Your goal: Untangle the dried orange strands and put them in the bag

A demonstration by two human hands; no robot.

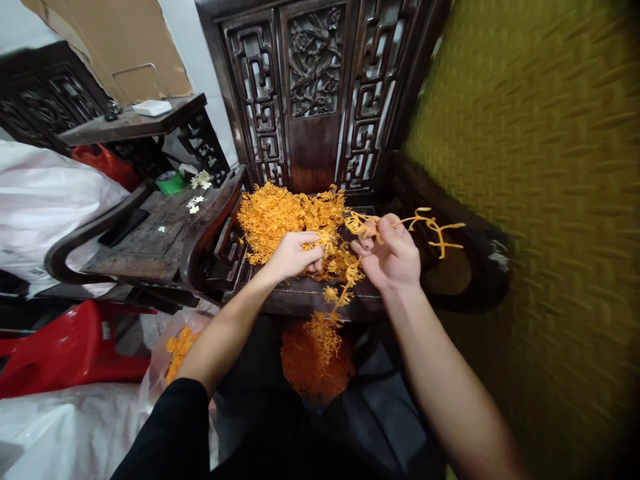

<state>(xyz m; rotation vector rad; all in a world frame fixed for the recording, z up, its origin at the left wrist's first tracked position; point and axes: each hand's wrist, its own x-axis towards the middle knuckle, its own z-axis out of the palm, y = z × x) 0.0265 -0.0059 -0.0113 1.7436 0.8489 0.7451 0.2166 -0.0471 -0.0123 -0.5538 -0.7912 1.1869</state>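
Observation:
A large heap of orange branched plastic stems (273,223) lies on the seat of a dark carved wooden chair (313,163). My left hand (300,257), at the heap's right front, is closed in a pinch on part of a curly orange plastic stem. Farther right, my right hand (395,257) is raised palm up, with thumb and fingers closed on an orange plastic branch (443,240). Its bare forked end sticks out to the right and its curly end points left. Below and between the hands, an orange strand (325,333) hangs over the seat's front edge.
Left stands a dark wooden side table (145,243) with green tape (170,182) and small white flower pieces (195,203). A red plastic stool (75,353) and a clear bag of orange pieces (180,347) are low left. A yellow-green textured surface (530,153) rises at right.

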